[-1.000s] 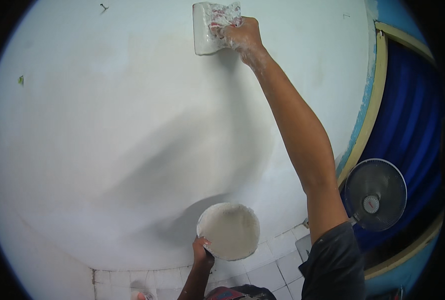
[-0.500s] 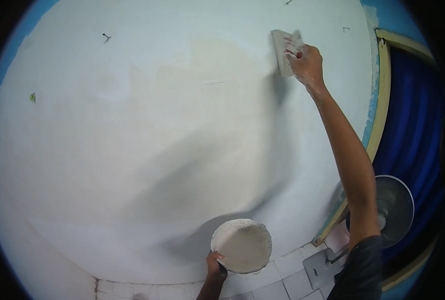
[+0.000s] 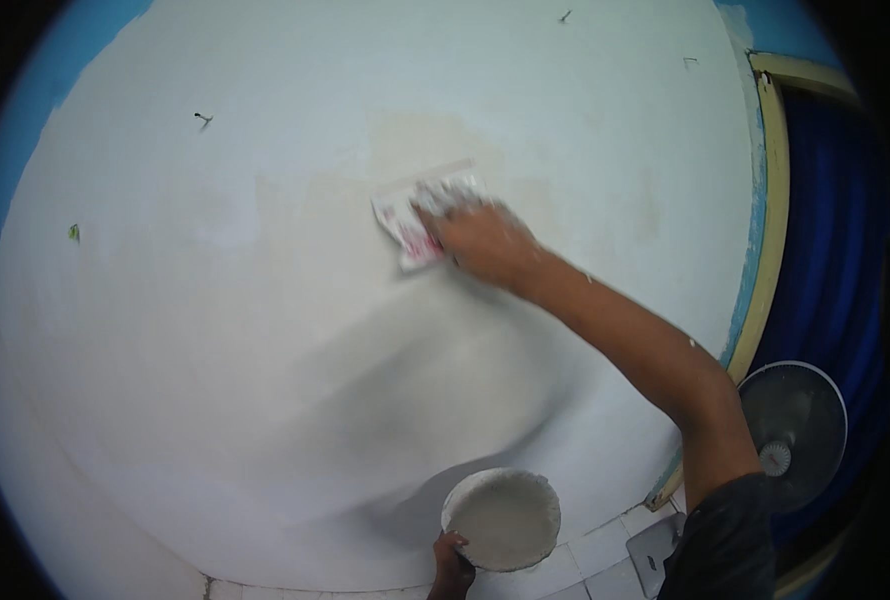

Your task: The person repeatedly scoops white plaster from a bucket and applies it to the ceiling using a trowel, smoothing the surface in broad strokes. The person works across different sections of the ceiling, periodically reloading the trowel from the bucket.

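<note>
My right hand (image 3: 487, 240) is closed round the grip of a flat plastering trowel (image 3: 405, 218), smeared white and with some red marks. The trowel's blade lies at the wall, at the lower edge of a cream-coloured patch (image 3: 420, 140). Low in the view, my left hand (image 3: 452, 560) grips the rim of a round bowl (image 3: 505, 520) crusted with pale plaster, its thumb over the edge. Pale grey-white paste shows inside the bowl. White smears cover the fingers of my right hand.
The white wall (image 3: 215, 350) fills most of the view, with hooks (image 3: 203, 119) sticking out and blue paint at its edges. To the right are a yellowish door frame (image 3: 771, 200), a dark blue curtain (image 3: 830, 250) and a standing fan (image 3: 795, 435). White floor tiles (image 3: 575, 570) lie below.
My right hand has swept the trowel left and down from the upper right of the wall to its middle. The left hand still holds the bowl, now slightly lower and further right in view.
</note>
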Motion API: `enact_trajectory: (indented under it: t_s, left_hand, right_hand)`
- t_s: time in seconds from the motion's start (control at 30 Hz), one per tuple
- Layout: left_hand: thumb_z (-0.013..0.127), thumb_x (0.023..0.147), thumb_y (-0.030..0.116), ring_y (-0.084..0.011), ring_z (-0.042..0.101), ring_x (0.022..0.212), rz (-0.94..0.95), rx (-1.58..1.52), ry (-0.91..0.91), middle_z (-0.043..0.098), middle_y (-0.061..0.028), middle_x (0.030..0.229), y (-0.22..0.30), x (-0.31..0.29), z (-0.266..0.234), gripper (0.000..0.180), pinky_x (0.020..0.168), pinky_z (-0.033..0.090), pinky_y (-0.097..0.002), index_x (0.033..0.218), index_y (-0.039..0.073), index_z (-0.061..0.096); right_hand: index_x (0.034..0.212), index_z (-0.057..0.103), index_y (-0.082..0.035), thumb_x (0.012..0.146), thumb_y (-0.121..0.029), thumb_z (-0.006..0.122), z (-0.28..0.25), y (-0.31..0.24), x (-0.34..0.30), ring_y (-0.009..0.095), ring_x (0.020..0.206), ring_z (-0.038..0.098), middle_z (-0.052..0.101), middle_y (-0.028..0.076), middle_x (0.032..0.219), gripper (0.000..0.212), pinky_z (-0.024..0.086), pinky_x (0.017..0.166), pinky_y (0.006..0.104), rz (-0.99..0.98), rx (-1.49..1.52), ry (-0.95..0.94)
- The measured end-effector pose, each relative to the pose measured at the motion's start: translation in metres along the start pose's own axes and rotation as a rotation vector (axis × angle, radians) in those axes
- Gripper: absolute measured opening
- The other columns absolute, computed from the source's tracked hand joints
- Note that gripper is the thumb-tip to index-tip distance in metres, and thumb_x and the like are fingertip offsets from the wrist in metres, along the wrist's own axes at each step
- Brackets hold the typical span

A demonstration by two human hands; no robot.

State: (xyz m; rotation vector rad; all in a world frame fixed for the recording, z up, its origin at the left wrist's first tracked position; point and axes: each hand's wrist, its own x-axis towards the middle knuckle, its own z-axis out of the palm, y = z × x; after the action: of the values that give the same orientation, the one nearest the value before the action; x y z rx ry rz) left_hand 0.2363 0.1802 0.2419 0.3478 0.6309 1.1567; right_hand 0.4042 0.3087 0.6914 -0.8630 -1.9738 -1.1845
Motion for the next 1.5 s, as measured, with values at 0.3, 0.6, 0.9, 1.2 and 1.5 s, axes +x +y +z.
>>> enact_trajectory:
  t_s: [0.3,0.6,0.9,1.2,1.5]
  left_hand:
    - [0.055,0.062,0.017,-0.0300,0.057,0.101,-0.052,0.051,-0.043,0.058,-0.0120,0.106,0.007,-0.005,0.002,0.059,0.092,0.046,-0.0404,0.120,0.001,0.053]
    - [0.055,0.062,0.012,-0.0293,0.056,0.099,-0.096,0.001,-0.028,0.057,-0.0120,0.103,-0.004,0.010,-0.034,0.051,0.088,0.047,-0.0427,0.112,0.002,0.052]
    - [0.055,0.062,0.011,-0.0299,0.056,0.097,-0.066,0.088,0.090,0.056,-0.0118,0.102,0.002,-0.001,-0.050,0.052,0.087,0.048,-0.0443,0.112,0.002,0.051]
    - [0.054,0.060,0.010,-0.0282,0.056,0.102,-0.043,0.030,-0.001,0.057,-0.0126,0.106,-0.006,0.002,-0.041,0.056,0.089,0.047,-0.0403,0.115,0.001,0.051]
    - [0.054,0.062,0.010,-0.0267,0.054,0.093,-0.092,0.000,0.046,0.054,-0.0100,0.098,-0.033,0.015,-0.043,0.048,0.086,0.046,-0.0435,0.110,0.003,0.051]
  right_hand:
    - [0.130,0.058,-0.007,0.075,0.001,0.057,-0.042,0.001,-0.071,0.034,0.098,0.065,0.067,0.016,0.111,0.055,0.052,0.087,0.0437,0.152,0.158,-0.710]
    - [0.138,0.047,-0.012,0.084,-0.005,0.055,-0.034,0.102,0.010,0.039,0.105,0.060,0.061,0.019,0.120,0.056,0.049,0.089,0.0489,0.335,-0.124,-0.011]
    - [0.144,0.040,-0.015,0.081,-0.007,0.061,-0.001,0.064,-0.132,0.034,0.116,0.054,0.059,0.015,0.122,0.067,0.049,0.092,0.0456,0.252,-0.083,-0.263]
    - [0.081,0.063,0.005,0.077,-0.008,0.065,-0.028,0.015,-0.031,0.011,0.065,0.053,0.062,0.012,0.068,0.013,0.047,0.061,0.0325,0.630,0.678,0.062]
    - [0.102,0.067,0.005,0.087,-0.009,0.066,0.007,0.135,-0.003,0.015,0.078,0.067,0.070,0.010,0.091,0.021,0.056,0.068,0.0298,0.731,0.814,0.563]
